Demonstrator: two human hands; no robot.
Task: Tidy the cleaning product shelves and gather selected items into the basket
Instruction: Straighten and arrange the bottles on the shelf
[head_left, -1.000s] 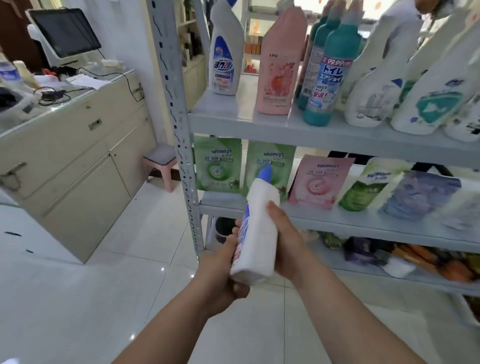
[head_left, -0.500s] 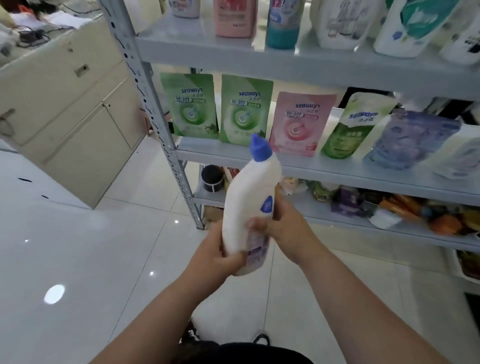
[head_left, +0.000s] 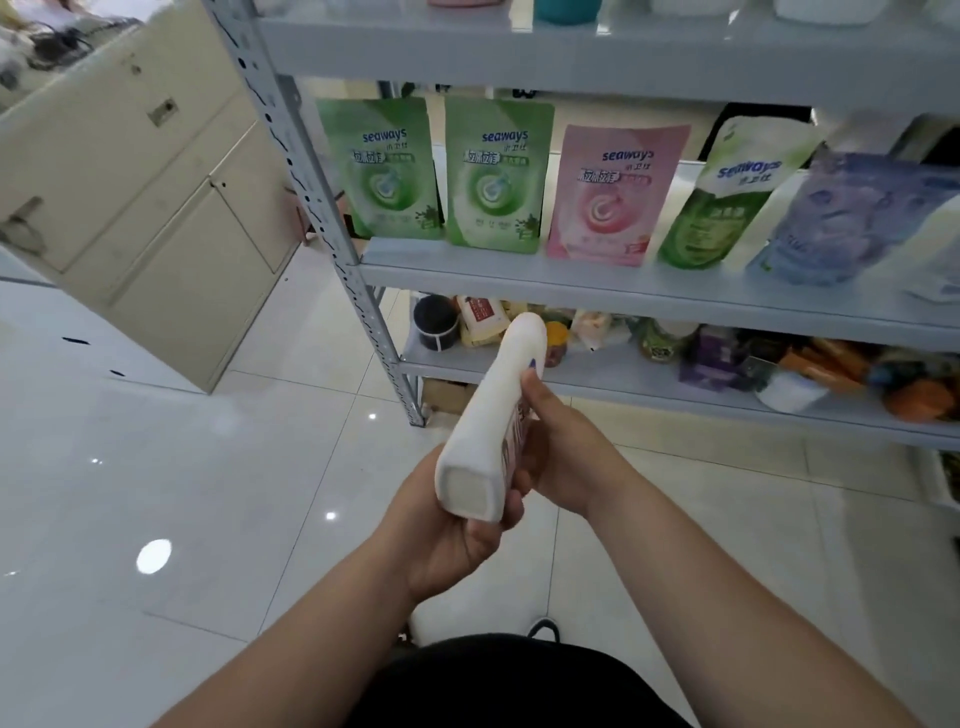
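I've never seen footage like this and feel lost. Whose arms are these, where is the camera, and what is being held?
No machine: a person wears one wide-angle camera on the head, looking down, so the bare arms are their own. Both hands hold a white bottle, tilted, base toward the camera: the left hand grips the base end, the right hand its side. Ahead stands a grey shelf with green and pink pouches; the level below holds mixed goods, too blurred to name. A beige cabinet stands left.
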